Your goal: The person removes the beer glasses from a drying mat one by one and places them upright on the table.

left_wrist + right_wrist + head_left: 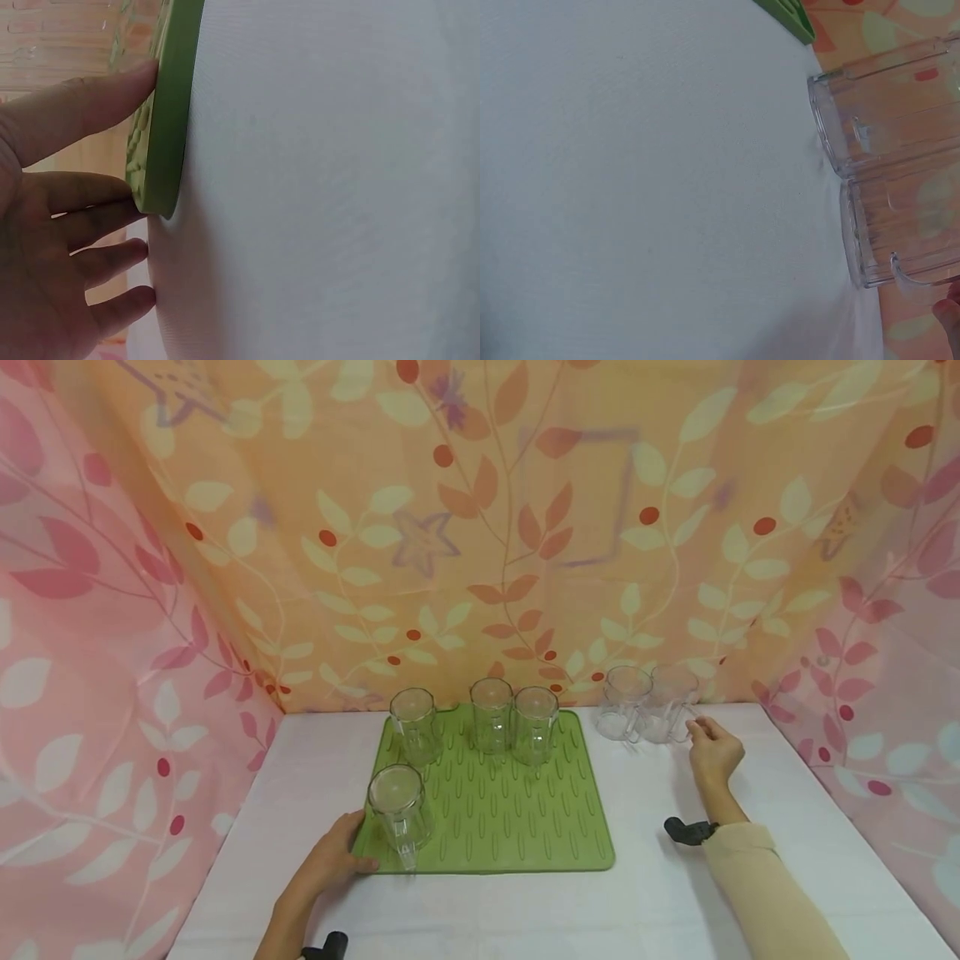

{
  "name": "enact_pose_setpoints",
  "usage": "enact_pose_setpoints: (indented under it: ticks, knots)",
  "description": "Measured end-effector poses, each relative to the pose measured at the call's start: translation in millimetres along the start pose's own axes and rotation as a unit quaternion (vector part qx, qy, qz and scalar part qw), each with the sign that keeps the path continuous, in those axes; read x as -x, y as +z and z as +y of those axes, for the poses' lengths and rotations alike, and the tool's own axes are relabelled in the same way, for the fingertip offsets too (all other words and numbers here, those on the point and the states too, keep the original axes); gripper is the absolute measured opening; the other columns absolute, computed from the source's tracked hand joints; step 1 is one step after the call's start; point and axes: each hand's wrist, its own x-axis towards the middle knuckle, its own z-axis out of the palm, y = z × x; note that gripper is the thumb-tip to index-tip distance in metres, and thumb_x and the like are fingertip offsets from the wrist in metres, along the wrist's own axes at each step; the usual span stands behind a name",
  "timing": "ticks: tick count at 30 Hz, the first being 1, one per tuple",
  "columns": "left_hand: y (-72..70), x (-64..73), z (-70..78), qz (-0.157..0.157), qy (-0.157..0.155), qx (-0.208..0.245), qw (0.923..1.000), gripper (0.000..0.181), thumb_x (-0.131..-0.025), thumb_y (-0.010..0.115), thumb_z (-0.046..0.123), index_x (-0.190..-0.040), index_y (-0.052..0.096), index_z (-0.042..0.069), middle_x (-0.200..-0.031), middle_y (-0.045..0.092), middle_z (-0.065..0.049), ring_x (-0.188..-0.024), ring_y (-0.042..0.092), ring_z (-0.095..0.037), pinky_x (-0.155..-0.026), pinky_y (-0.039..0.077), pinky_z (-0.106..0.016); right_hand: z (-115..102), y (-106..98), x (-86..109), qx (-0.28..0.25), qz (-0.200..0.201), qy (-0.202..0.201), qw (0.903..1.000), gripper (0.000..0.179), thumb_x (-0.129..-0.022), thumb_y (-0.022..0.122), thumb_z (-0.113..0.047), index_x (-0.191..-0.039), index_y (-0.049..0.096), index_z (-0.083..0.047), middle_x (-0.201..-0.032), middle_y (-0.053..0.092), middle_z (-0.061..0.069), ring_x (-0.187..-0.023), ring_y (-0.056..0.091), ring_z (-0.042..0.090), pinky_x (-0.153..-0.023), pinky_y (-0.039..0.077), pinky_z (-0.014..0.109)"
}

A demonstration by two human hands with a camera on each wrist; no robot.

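Observation:
My right hand (716, 750) pinches the handle of a clear glass mug (667, 714) at the back right of the table. In the right wrist view only its fingertips show, at the lower right by that handle. A second glass mug (892, 109) stands side by side with it. My left hand (339, 853) rests at the front left corner of a green ribbed mat (502, 827). In the left wrist view its thumb and extended fingers touch the mat's edges. Close to this hand stands a glass mug (401, 810) on the mat, its handle toward me.
Farther back on the mat stand a mug (416, 727) at the left and two mugs near the middle, one (491, 714) beside the other (536, 727). White cloth (540, 914) covers the table. Patterned curtains (480, 527) enclose the back and both sides.

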Motion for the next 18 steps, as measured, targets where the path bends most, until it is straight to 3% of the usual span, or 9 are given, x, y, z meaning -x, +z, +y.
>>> enact_pose_setpoints:
  ticks: [9,18]
  knots:
    - [-3.0,0.6,0.6,-0.023,-0.008,-0.018,0.9995,0.102,-0.067,0.087,0.023,-0.146,0.032,-0.009,-0.150,0.029,-0.036,-0.140,0.024,-0.055,-0.112,0.024,-0.068,3.4,3.4,0.7,-0.013,-0.010,0.009,0.9998,0.024,-0.085,0.072,-0.003,-0.105,0.072,0.009,-0.061,0.054,-0.037,-0.060,0.052,-0.018,-0.058,0.043,-0.002]
    - [-4.6,2.7,2.4,-0.037,-0.011,-0.015,0.9991,0.108,-0.064,0.089,0.021,-0.148,0.028,-0.009,-0.152,0.024,-0.035,-0.141,0.021,-0.054,-0.112,0.023,-0.069,5.1,0.5,2.2,0.024,-0.033,0.006,0.9992,0.027,-0.085,0.074,-0.009,-0.106,0.072,0.007,-0.063,0.051,-0.041,-0.063,0.052,-0.021,-0.063,0.042,-0.003]
